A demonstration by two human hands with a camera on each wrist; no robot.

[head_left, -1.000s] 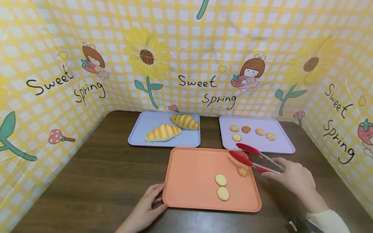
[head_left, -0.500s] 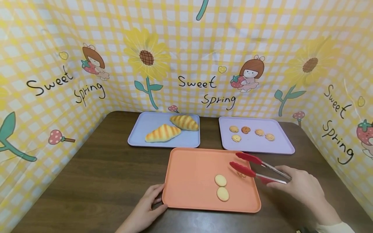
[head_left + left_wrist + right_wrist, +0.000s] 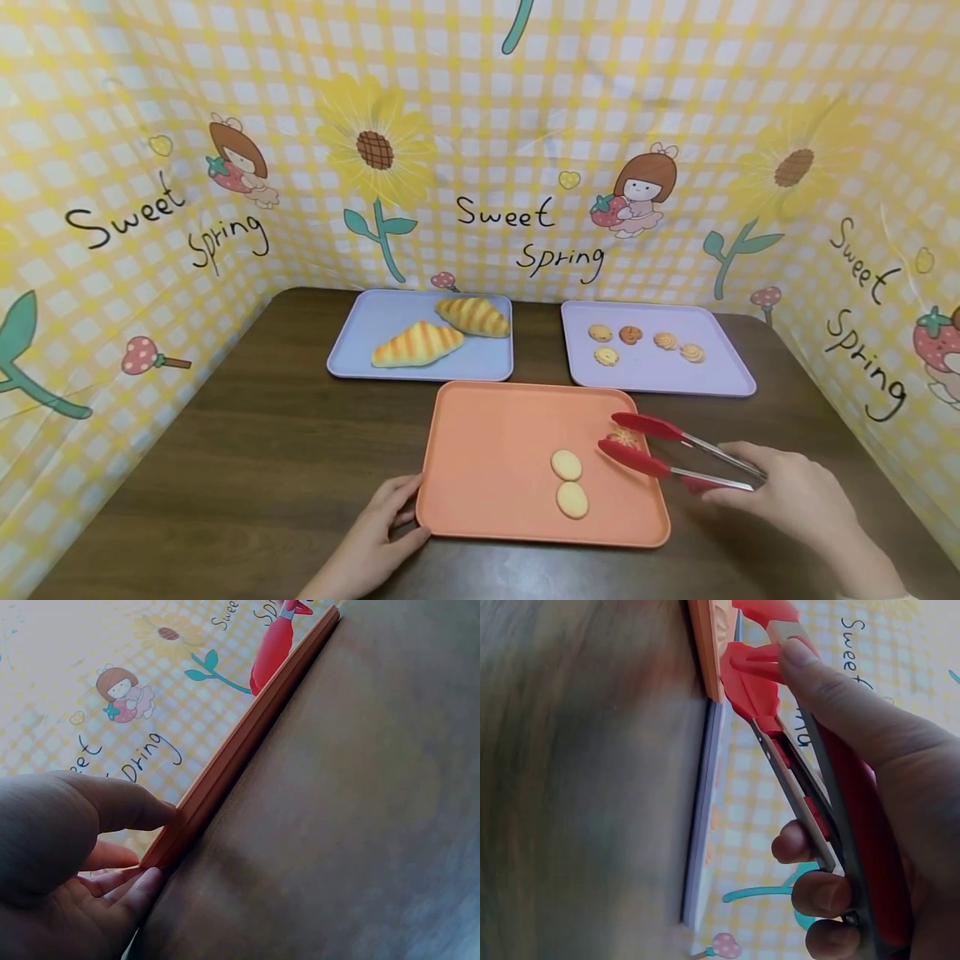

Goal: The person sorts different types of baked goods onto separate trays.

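Red-tipped tongs [image 3: 660, 450] in the right hand's [image 3: 795, 500] grip half hid the swirl cookie [image 3: 622, 437], having closed around it on the orange tray [image 3: 487, 467]; the left hand [image 3: 378, 533] still pinched the tray's corner.

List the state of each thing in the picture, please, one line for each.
Tongs: held, tips apart around a flower cookie.
Orange tray: flat, three cookies on it.
Left hand: holding the tray's corner.
Right hand: gripping the tongs.

Behind the near tray [image 3: 480, 467] sit two trays: croissants [image 3: 442, 332] on the left one, cookies [image 3: 645, 343] on the right.
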